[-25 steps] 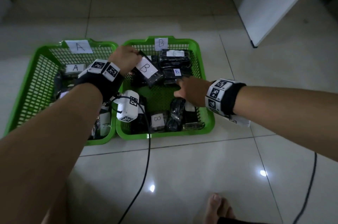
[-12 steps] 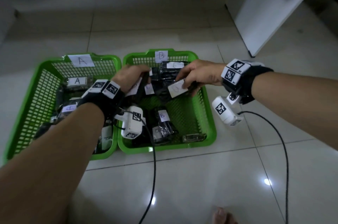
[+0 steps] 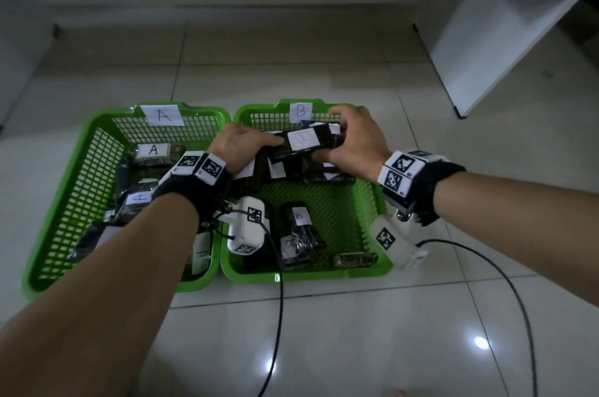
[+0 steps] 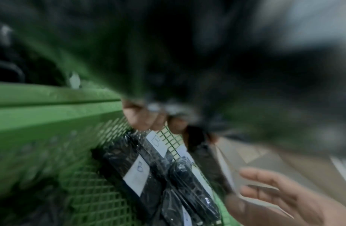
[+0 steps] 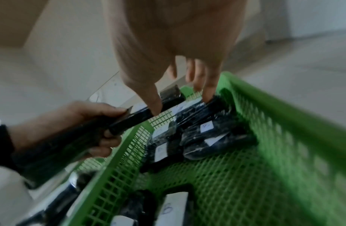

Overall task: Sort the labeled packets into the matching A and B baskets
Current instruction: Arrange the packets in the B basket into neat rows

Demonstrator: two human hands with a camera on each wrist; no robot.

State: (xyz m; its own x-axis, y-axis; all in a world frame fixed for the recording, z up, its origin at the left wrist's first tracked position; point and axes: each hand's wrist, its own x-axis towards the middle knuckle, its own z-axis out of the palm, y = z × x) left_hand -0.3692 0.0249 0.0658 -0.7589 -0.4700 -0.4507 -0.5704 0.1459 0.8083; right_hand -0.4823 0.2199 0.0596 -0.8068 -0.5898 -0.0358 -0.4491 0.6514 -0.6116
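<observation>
Two green baskets stand side by side on the floor: basket A point(image 3: 97, 127) on the left and basket B point(image 3: 308, 275) on the right, each with a paper letter tag on its far wall. Over the rear of basket B, a black packet labeled B point(image 3: 303, 141) is held at both ends. My left hand point(image 3: 240, 147) grips its left end point(image 5: 133, 119), with more packets under that hand. My right hand point(image 3: 353, 143) pinches the right end, thumb point(image 5: 153, 105) on top. Other B packets point(image 4: 137, 172) lie in basket B. A packets point(image 3: 152, 150) lie in basket A.
A white cabinet point(image 3: 486, 40) stands on the tiled floor at the back right. Black cables point(image 3: 278, 315) run from both wrist cameras toward me across the floor. More B packets point(image 3: 298, 221) lie at the front of basket B. A bare toe point(image 3: 397, 392) shows at the bottom edge.
My right hand rose from the front of basket B to its rear and met the left hand. Both now hold one B packet.
</observation>
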